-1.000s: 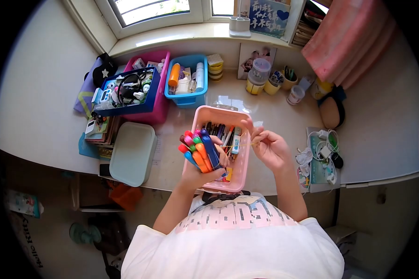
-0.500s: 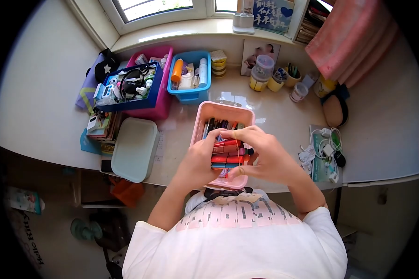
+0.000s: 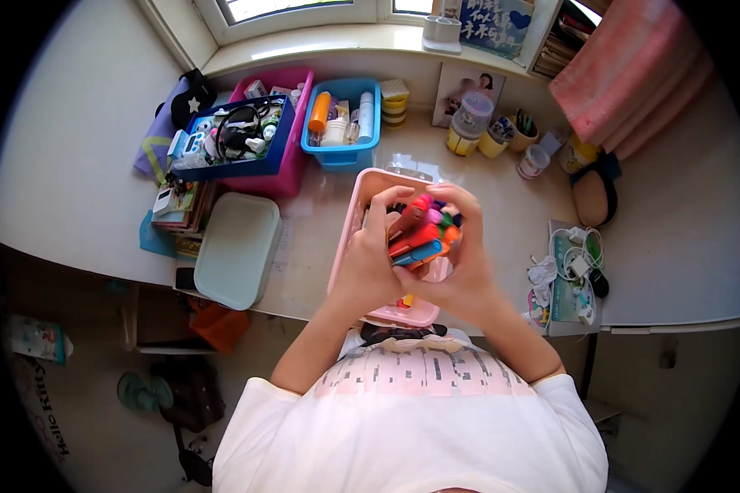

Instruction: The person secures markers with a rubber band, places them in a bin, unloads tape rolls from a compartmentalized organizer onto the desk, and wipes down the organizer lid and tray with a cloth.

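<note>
My left hand (image 3: 372,261) and my right hand (image 3: 467,267) are wrapped around a bundle of colourful markers (image 3: 423,234) from both sides. Red, pink, orange, green and blue caps face up toward me at a tilt. Any band around the bundle is hidden by my fingers. Directly beneath my hands stands a pink plastic bin (image 3: 353,215). Its contents are mostly covered by my hands and the bundle, with a small yellow and red piece showing near its front end.
Left of the bin lies a pale green lid (image 3: 238,251). Behind are a blue basket (image 3: 349,158) of bottles and a magenta bin (image 3: 302,123) bearing a dark blue box (image 3: 240,170). White cables (image 3: 584,263) lie right. Cups, including a pen holder (image 3: 524,131), stand at the back.
The marker bundle has turned from lying sideways to pointing its caps up toward me. My right hand has moved from pinching a yellow band to wrapping around the bundle's right side.
</note>
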